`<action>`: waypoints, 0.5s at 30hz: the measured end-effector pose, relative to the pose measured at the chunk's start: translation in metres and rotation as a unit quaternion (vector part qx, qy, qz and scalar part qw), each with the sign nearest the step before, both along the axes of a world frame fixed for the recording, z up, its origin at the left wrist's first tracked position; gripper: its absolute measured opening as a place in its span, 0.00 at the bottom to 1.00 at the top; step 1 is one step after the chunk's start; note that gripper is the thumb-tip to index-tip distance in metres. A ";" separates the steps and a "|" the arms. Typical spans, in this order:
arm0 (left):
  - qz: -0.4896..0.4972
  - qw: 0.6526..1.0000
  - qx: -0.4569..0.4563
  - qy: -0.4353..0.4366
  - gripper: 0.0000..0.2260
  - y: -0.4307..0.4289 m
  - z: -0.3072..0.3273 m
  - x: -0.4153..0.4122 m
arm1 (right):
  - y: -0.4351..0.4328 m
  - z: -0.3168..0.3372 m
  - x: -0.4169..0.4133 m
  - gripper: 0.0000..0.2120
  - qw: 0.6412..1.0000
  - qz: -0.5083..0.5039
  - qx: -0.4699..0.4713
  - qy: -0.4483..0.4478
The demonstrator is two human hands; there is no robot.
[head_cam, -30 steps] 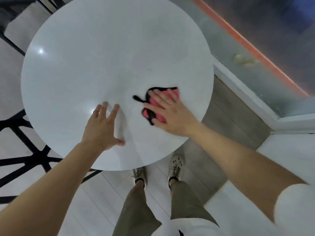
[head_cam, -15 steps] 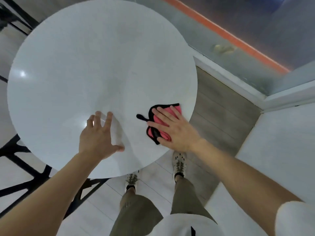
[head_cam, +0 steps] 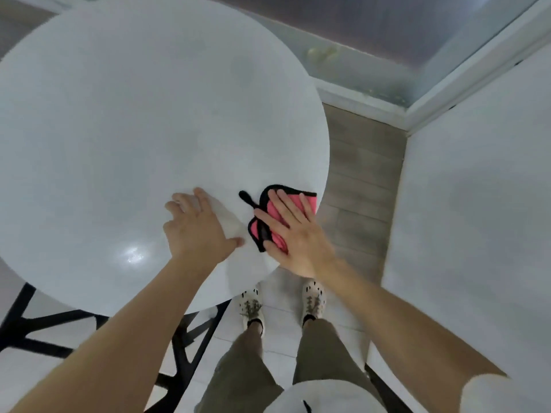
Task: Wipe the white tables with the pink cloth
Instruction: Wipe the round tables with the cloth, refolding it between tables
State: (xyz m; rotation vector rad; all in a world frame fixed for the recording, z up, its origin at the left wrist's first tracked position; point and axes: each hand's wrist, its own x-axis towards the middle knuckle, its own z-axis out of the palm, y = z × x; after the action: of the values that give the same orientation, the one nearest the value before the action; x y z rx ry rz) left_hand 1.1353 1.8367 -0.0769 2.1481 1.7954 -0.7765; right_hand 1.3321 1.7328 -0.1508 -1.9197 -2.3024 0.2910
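Pink cloth (head_cam: 311, 202): folded, with a black bound edge and a short black loop sticking out on its left side. It lies flat on the round white desk (head_cam: 134, 129), at the near right part of the top, its far right corner reaching the rim. Most of it is hidden under the right hand (head_cam: 298, 234).

Right hand: palm down on the cloth, fingers (head_cam: 286, 204) straight and slightly spread, pressing it to the desk, not curled round it.

Left hand (head_cam: 196, 231): just beside the cloth on its left, apart from it. It rests on the bare top with fingers released and spread and the thumb pointing toward the cloth. It grasps nothing.

Surface: the top is glossy, with one bright glare spot (head_cam: 132, 253) near the left forearm. The far edge is blurred.

Room:
- A second white desk (head_cam: 477, 204) stands at the right, apart from the round one.
- A strip of wood-look floor (head_cam: 357, 180) runs between the two desks.
- White floor tiles (head_cam: 280, 332) lie under the person's light shoes (head_cam: 252, 308).
- A black frame (head_cam: 44, 320) shows beneath the round desk at lower left.
- A white-framed glass panel (head_cam: 357, 105) closes the far side.
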 end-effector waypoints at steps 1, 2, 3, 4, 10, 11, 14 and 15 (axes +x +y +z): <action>-0.005 1.000 0.007 -0.003 0.68 -0.001 0.001 -0.002 | 0.002 -0.001 0.018 0.31 1.000 0.030 -0.008 -0.004; -0.008 1.000 0.014 -0.008 0.67 -0.001 0.001 -0.003 | 0.013 -0.001 0.036 0.31 0.999 0.035 -0.019 -0.015; -0.010 1.000 0.020 -0.013 0.67 0.000 0.000 -0.005 | 0.030 -0.001 0.052 0.32 0.999 0.014 -0.024 -0.030; -0.010 1.000 0.022 -0.019 0.67 0.001 -0.001 -0.006 | 0.050 -0.001 0.063 0.32 0.998 -0.032 -0.033 -0.042; -0.013 0.993 0.066 -0.095 0.55 -0.005 -0.006 -0.031 | 0.097 -0.003 0.023 0.34 0.958 -0.278 -0.056 -0.034; -0.027 0.985 0.096 -0.139 0.47 -0.008 -0.008 -0.042 | 0.083 -0.001 -0.001 0.34 0.953 -0.297 -0.047 -0.034; -0.118 0.952 0.138 -0.246 0.35 -0.016 -0.014 -0.081 | 0.012 0.007 -0.087 0.33 0.973 -0.227 -0.038 -0.017; -0.151 0.946 0.122 -0.258 0.36 -0.019 -0.015 -0.094 | -0.013 0.007 -0.106 0.33 0.987 -0.158 -0.030 -0.006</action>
State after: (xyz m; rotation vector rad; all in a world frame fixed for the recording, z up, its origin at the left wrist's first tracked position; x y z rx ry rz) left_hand 1.0412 1.8179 -0.0915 2.5149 1.3627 -0.0135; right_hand 1.2263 1.7196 -0.1440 -2.2796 -1.9727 0.3145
